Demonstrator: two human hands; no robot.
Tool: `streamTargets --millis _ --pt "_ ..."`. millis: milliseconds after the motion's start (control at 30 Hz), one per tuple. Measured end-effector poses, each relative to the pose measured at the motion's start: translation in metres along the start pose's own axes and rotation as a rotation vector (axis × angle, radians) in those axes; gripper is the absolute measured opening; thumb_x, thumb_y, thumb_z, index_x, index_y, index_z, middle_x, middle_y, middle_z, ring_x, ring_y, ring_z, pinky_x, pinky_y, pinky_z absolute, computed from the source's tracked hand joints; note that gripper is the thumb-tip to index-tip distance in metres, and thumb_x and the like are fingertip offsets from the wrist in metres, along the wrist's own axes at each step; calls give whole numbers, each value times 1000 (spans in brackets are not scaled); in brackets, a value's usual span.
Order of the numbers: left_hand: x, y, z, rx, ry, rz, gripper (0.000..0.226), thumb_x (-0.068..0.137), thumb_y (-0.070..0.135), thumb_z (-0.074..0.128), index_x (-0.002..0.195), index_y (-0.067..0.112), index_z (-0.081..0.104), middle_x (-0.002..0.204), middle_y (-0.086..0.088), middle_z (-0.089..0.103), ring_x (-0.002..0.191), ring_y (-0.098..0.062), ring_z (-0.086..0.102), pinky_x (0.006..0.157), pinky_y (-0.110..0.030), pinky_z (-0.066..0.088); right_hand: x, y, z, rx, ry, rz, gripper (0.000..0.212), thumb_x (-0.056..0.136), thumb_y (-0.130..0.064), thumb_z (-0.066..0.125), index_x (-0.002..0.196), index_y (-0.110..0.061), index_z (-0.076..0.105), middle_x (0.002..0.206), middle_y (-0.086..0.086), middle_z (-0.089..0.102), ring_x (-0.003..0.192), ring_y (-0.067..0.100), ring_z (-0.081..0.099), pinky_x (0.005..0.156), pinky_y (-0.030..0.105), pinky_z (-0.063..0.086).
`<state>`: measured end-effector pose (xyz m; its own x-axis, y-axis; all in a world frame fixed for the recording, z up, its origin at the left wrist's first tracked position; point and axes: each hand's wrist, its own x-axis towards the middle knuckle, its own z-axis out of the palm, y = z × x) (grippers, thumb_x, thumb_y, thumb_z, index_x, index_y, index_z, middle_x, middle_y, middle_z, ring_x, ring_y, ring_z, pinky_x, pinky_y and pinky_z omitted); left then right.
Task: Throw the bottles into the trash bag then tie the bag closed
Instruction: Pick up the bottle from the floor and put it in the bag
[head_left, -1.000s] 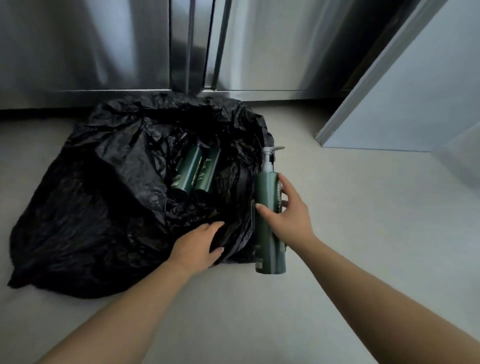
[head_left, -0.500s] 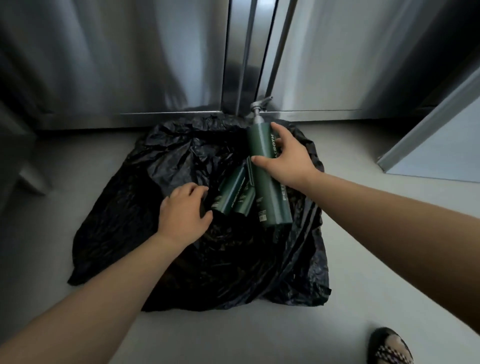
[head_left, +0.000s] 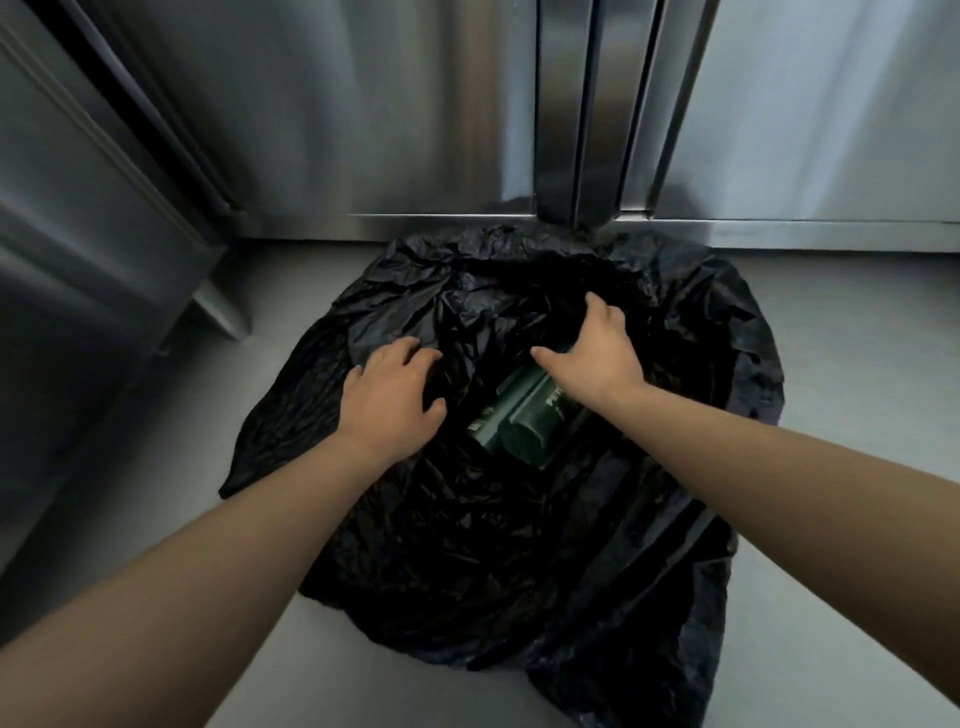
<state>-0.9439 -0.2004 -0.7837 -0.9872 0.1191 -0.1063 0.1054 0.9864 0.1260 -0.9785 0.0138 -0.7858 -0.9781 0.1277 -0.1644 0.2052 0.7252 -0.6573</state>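
A black trash bag (head_left: 519, 545) lies crumpled and open on the grey floor. Inside its opening lie dark green bottles (head_left: 488, 421), side by side. The nearest is a larger green bottle (head_left: 530, 431) with its base toward me. My right hand (head_left: 597, 358) reaches into the opening and holds this bottle's upper part, thumb on its left side; the fingertips are hidden in the plastic. My left hand (head_left: 389, 400) grips the bag's plastic at the left edge of the opening, fingers curled into the folds.
Stainless steel cabinet doors (head_left: 363, 130) stand right behind the bag, with a vertical post (head_left: 576, 114) at the middle. A steel unit (head_left: 78, 260) with a foot closes off the left. Grey floor (head_left: 841, 364) lies to the right.
My right hand has lowered the large pump bottle from above the bag down into the opening beside the other bottles. My left hand stays on the bag's edge. The view has moved closer.
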Motion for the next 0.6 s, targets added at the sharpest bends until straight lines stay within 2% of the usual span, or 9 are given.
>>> streamTargets --millis 167,367,433,600 --pt "14 19 -6 59 -84 -35 57 85 42 55 137 26 35 149 -2 31 136 -27 29 106 -55 33 -10 20 14 -63 -63 -230 81 85 -43 62 147 -17 17 152 6 21 137 27 28 100 36 41" --pt "37 30 0 169 -108 135 58 86 42 54 137 27 34 149 -1 30 137 -25 28 107 -51 32 -8 38 10 -93 -54 -380 73 87 -43 60 145 -20 24 149 -1 27 133 21 33 91 31 47" --pt "44 36 -2 186 -102 207 57 85 41 54 137 27 35 148 -1 32 137 -24 28 107 -52 32 -7 41 -1 -85 -41 -393 71 87 -41 60 145 -20 24 148 -1 28 133 21 35 93 32 47" --pt "50 64 -6 14 -32 280 54 84 41 55 134 27 39 139 2 43 129 -23 40 100 -45 41 -24 55 -37 -166 -106 -421 68 88 -41 59 144 -22 26 147 -2 32 131 20 37 99 31 43"
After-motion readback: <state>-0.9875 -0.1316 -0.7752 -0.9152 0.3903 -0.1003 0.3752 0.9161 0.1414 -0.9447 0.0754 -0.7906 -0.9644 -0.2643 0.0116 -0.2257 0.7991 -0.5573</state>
